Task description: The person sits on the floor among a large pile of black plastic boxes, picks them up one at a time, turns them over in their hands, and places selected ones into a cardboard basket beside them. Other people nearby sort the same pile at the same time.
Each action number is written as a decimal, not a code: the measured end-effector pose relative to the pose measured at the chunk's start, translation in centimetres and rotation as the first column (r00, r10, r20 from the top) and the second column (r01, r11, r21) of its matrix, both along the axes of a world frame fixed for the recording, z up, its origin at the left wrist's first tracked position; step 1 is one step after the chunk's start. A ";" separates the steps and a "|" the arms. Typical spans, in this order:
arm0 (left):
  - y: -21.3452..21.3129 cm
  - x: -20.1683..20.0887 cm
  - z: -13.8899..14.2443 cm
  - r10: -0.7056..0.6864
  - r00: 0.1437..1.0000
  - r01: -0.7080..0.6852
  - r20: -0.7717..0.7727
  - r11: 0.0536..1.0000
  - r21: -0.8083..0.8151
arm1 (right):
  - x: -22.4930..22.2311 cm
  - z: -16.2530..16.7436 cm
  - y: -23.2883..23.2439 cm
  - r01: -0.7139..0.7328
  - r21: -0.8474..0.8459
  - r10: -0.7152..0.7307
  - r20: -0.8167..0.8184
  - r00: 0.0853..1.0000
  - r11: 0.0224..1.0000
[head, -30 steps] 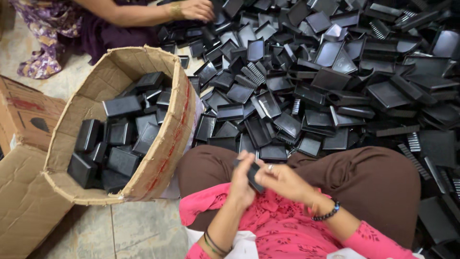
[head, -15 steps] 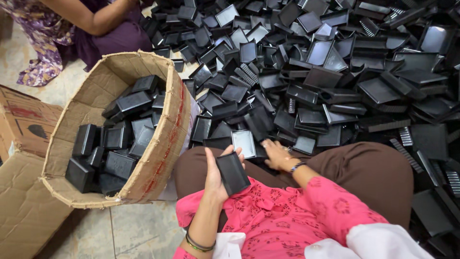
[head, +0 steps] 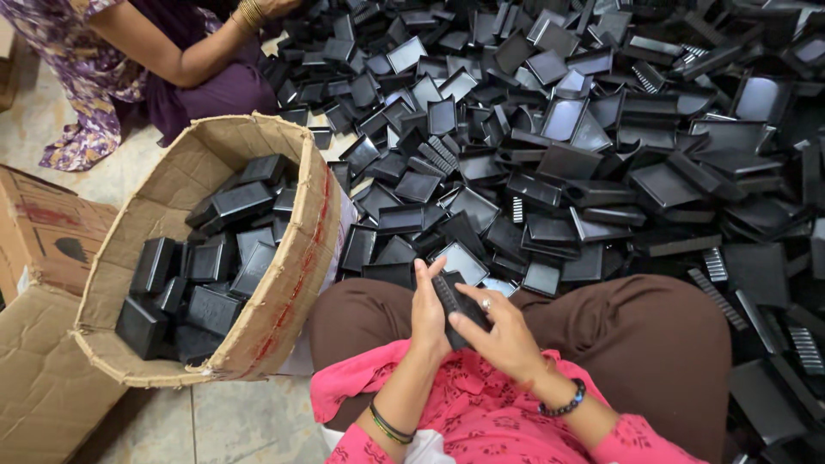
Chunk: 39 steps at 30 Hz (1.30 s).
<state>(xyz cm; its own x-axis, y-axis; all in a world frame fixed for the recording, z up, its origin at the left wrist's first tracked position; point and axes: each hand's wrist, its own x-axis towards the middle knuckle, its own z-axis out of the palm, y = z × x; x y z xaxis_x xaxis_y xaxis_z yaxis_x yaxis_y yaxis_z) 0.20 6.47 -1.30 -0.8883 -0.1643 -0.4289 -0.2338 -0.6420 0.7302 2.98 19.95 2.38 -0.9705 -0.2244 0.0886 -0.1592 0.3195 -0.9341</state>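
Note:
Both of my hands hold one small black plastic box part (head: 453, 302) over my lap. My left hand (head: 427, 311) grips its left side with the fingers pointing up. My right hand (head: 499, 333), with a ring and a dark bead bracelet, closes on its right side. A huge heap of similar black plastic trays and ribbed pieces (head: 559, 146) spreads across the floor just beyond my knees. A round cardboard bin (head: 292, 283) stands to my left, partly filled with several black boxes (head: 210, 258).
Another person's arm (head: 185, 51) with gold bangles reaches into the heap at the top left; they sit in purple patterned clothes. A flattened cardboard box (head: 43, 258) lies at the far left on the tiled floor (head: 241, 425).
My right hand came back from the heap and joined my left hand on the black part, which is now turned edge-up between both hands.

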 end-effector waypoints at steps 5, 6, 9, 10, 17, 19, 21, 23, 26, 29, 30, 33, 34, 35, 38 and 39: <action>-0.5 0.3 -0.3 0.051 0.999 -0.052 -0.012 0.997 -0.063 | 1.4 0.6 0.0 -0.040 -0.024 0.035 -0.178 0.983 0.999; -0.6 0.3 -0.3 0.090 0.996 -0.090 -0.013 0.996 -0.018 | 1.6 0.5 -0.1 -0.069 0.019 0.071 -0.328 0.942 0.997; -1.1 0.2 -0.1 0.185 0.982 -0.186 0.023 0.973 0.133 | 2.1 0.5 -0.4 -0.153 0.152 0.208 -0.481 0.852 0.976; -1.4 0.2 0.1 0.202 0.978 -0.209 0.054 0.958 0.199 | 2.3 0.7 -0.4 -0.146 0.167 0.210 -0.486 0.848 0.975; -7.7 3.0 4.4 -0.138 0.969 -0.148 -0.207 0.349 -0.925 | 1.1 3.2 -0.2 -0.343 -0.040 0.344 0.161 0.925 0.939; -10.8 4.5 7.3 -0.165 0.831 -0.532 -0.531 0.043 -0.846 | -0.9 2.4 -0.1 -0.408 -0.123 0.415 0.039 0.909 0.905; -15.1 4.9 10.8 0.020 0.721 -0.693 -0.693 0.038 -0.720 | -4.0 0.2 0.0 -0.280 0.055 0.279 0.033 0.960 0.958; -19.3 4.7 13.9 0.124 0.729 -0.624 -0.673 -0.285 -0.728 | -7.2 -3.3 0.3 -0.139 0.342 0.207 -0.169 0.964 0.929; -20.4 4.0 14.2 -0.005 0.733 -0.587 -0.680 -0.510 -0.629 | -10.1 -8.7 0.7 -0.189 0.691 0.339 -0.087 0.937 0.698; -14.3 3.0 8.6 0.120 0.833 -0.552 -0.540 0.239 -0.798 | -9.7 -10.4 0.5 -0.117 0.502 0.248 -0.203 0.947 0.857; -11.4 2.8 6.1 0.086 0.876 -0.463 -0.475 0.423 -0.779 | -9.0 -10.5 0.4 -0.117 0.415 0.189 -0.137 0.972 0.902; -3.8 1.3 -0.9 0.030 0.972 -0.150 -0.235 0.847 -0.511 | -6.1 -8.5 -0.2 -0.146 0.162 0.140 0.053 0.989 0.976; -2.6 0.8 -2.5 -0.011 0.980 -0.089 -0.200 0.871 -0.483 | -5.2 -7.2 -0.4 -0.198 0.085 0.191 0.082 0.978 0.977; -2.2 0.3 -3.6 -0.007 0.991 -0.049 -0.134 0.910 -0.412 | -4.7 -5.9 -0.4 -0.246 0.006 0.244 0.103 0.964 0.969; -2.3 -1.9 -5.2 -0.013 0.998 -0.007 -0.057 0.941 -0.339 | -5.7 -3.2 0.3 -0.320 -0.247 0.378 0.242 0.894 0.915; -2.7 -2.5 -5.3 -0.009 0.995 -0.035 -0.104 0.908 -0.417 | -6.8 -2.9 0.8 -0.304 -0.258 0.368 0.255 0.894 0.917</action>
<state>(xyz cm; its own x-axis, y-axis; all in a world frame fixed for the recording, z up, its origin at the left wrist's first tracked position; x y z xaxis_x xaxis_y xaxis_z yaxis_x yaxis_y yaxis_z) -2.31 3.79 -6.59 -0.9199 -0.3204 -0.2262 -0.1382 -0.2749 0.9515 -3.84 20.72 -0.54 -0.8286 -0.5494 -0.1072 0.0682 0.0910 -0.9935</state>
